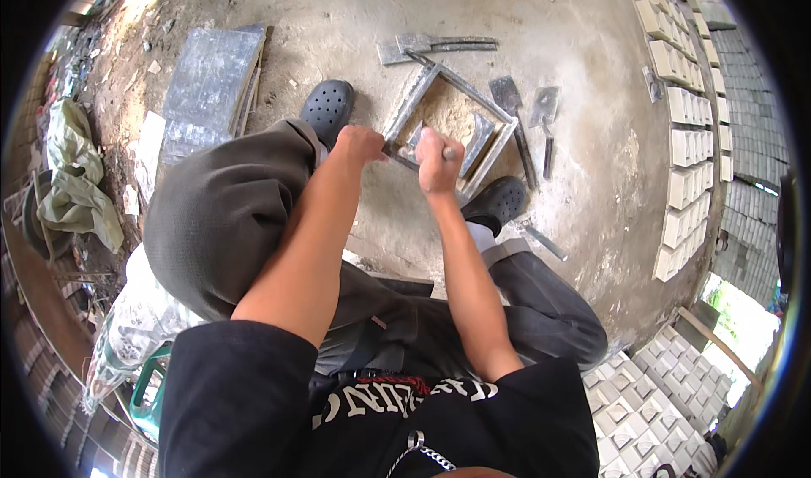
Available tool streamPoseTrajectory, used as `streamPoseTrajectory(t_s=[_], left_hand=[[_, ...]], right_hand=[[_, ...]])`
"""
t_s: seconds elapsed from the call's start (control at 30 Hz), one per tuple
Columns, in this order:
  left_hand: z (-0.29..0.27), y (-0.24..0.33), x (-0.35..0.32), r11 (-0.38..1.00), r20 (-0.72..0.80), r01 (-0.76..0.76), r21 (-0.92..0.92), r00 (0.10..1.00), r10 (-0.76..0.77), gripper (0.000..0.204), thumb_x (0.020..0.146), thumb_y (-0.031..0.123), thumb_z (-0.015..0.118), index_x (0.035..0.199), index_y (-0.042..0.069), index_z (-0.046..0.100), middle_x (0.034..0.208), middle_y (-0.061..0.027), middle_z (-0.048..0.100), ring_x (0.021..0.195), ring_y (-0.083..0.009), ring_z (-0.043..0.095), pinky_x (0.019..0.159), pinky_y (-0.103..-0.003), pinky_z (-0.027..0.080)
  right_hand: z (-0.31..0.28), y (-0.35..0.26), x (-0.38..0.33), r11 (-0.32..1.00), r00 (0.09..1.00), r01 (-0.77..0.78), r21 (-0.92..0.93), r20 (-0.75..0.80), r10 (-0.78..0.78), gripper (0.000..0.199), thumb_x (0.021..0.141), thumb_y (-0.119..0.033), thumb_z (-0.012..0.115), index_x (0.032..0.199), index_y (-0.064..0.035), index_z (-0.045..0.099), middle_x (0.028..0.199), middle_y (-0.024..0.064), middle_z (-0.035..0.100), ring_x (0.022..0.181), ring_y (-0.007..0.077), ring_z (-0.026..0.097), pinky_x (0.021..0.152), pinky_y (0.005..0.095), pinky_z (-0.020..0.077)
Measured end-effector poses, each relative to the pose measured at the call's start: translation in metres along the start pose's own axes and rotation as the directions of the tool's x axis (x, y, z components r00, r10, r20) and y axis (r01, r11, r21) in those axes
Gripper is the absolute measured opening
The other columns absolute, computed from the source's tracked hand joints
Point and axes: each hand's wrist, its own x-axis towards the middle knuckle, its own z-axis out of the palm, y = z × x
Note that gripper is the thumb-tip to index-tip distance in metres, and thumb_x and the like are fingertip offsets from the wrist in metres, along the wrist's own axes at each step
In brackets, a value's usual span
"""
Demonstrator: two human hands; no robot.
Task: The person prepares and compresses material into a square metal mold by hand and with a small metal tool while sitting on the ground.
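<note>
Currently, your left hand (pixel 359 144) is closed on the near corner of the square metal frame (pixel 448 119) lying on the floor, while your right hand (pixel 438 158) grips a small tool inside it. The frame looks mostly unfilled; many finished blocks (pixel 688 144) stand rowed at right.

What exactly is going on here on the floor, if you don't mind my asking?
A person squats over a square metal frame lying on the sandy concrete floor. The left hand grips the frame's near corner; the right hand is closed around a small tool handle beside it. Trowels lie just right of the frame, and rows of pale cast blocks stand farther right.
</note>
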Motion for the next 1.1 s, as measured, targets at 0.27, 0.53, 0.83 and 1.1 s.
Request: streamPoseTrajectory(t_s=[0.27,0.53,0.83,1.1], left_hand=[[0.003,-0.004,0.002,1.000,-0.023,-0.004,0.009,1.000,0.005,0.042,0.076,0.048,0.067,0.098,0.012,0.070,0.100,-0.0095,0.068,0.098,-0.0270,0.063,0.082,-0.038,0.050],[0.007,-0.010,0.001,1.000,-0.011,0.007,0.022,1.000,-0.007,0.043,0.075,0.050,0.068,0.095,0.012,0.071,0.098,-0.0096,0.068,0.096,-0.0269,0.064,0.080,-0.039,0.050],[0.005,0.002,0.006,0.998,-0.043,-0.034,0.058,0.998,0.036,0.045,0.074,0.053,0.067,0.093,0.012,0.071,0.094,-0.0084,0.069,0.094,-0.0265,0.065,0.075,-0.038,0.051],[0.002,-0.003,0.003,0.999,-0.071,-0.008,0.052,0.997,0.012,0.042,0.074,0.053,0.067,0.090,0.014,0.071,0.091,-0.0066,0.069,0.091,-0.0256,0.065,0.072,-0.038,0.050]], right_hand=[[0.002,0.004,-0.005,1.000,1.000,-0.006,0.028,-0.001,0.006,0.038,0.087,-0.015,0.050,0.054,0.0005,0.039,0.047,-0.0005,0.038,0.045,0.0066,0.035,0.042,0.0292,0.0261],[0.001,0.002,-0.002,0.995,1.000,-0.008,0.095,0.028,0.005,0.038,0.088,-0.006,0.041,0.051,-0.0062,0.032,0.050,-0.0022,0.033,0.045,0.0064,0.030,0.042,0.0268,0.0217],[-0.017,0.025,0.000,0.996,0.997,0.059,0.072,0.046,-0.062,0.039,0.090,-0.011,0.044,0.053,-0.0066,0.032,0.050,-0.0038,0.031,0.046,0.0053,0.028,0.043,0.0267,0.0224],[-0.036,0.017,-0.025,0.955,0.958,0.268,0.125,0.072,-0.278,0.033,0.084,-0.005,0.043,0.052,-0.0006,0.036,0.049,0.0010,0.038,0.043,0.0082,0.034,0.042,0.0279,0.0236]])
